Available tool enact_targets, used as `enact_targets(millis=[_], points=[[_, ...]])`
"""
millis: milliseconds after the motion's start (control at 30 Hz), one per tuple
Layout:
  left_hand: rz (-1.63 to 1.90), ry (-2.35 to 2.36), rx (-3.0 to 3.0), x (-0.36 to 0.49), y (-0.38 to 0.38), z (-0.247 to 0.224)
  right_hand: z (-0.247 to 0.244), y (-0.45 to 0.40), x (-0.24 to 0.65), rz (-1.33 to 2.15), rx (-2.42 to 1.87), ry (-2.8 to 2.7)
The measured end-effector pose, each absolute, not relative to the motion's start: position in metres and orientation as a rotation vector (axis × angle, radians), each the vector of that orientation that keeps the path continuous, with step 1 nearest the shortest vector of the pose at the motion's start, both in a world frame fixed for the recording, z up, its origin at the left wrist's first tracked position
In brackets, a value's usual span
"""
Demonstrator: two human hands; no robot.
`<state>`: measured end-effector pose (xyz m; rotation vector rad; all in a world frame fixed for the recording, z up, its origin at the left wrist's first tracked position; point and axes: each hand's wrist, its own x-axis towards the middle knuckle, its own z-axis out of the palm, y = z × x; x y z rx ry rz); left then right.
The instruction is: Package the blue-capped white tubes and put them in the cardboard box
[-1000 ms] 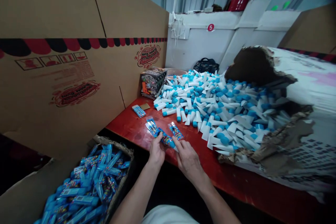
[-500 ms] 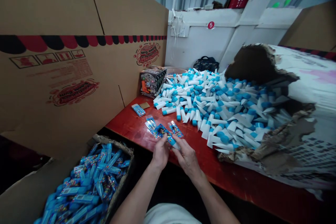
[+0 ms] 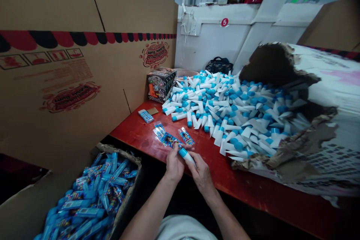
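Over the front edge of the red table (image 3: 135, 133), my right hand (image 3: 200, 172) holds a white tube with a blue cap (image 3: 189, 157), the cap pointing up and left. My left hand (image 3: 174, 163) has its fingers closed on a printed blue wrapper (image 3: 170, 139), beside the tube's cap. A second printed wrapper (image 3: 185, 136) lies flat just beyond my hands, and a clear-and-blue one (image 3: 159, 130) lies to the left. Farther back a stack of small blue cards (image 3: 146, 116) rests on the table.
A large heap of white tubes with blue caps (image 3: 213, 101) spills from a torn box (image 3: 317, 146) at right. At lower left, an open carton (image 3: 137, 163) holds blue wrapped tubes. Tall cardboard (image 3: 118, 67) stands at left, with a printed box (image 3: 159, 84) and dark bag (image 3: 219, 65) behind.
The tube has turned, its blue cap now bare and pointing up-left between my hands. My right hand has shifted slightly down, and the camera view has moved a little.
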<state>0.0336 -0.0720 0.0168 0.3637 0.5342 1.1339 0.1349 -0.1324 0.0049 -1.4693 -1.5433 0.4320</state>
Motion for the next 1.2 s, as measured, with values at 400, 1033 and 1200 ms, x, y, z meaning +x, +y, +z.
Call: enact_targets(millis=[400, 1033, 1200], points=[[0.966, 0.417, 0.244, 0.025, -0.066, 0.021, 0.011, -0.126, 0.137, 0.461, -1.395, -1.585], [0.770, 0.652, 0.863, 0.023, -0.073, -0.002, 0.034, -0.085, 0.159, 0.949, -1.241, -1.131], [0.687, 0.573, 0.942, 0.023, -0.072, -0.004, 0.037, -0.074, 0.165, 0.967, -1.391, -1.311]])
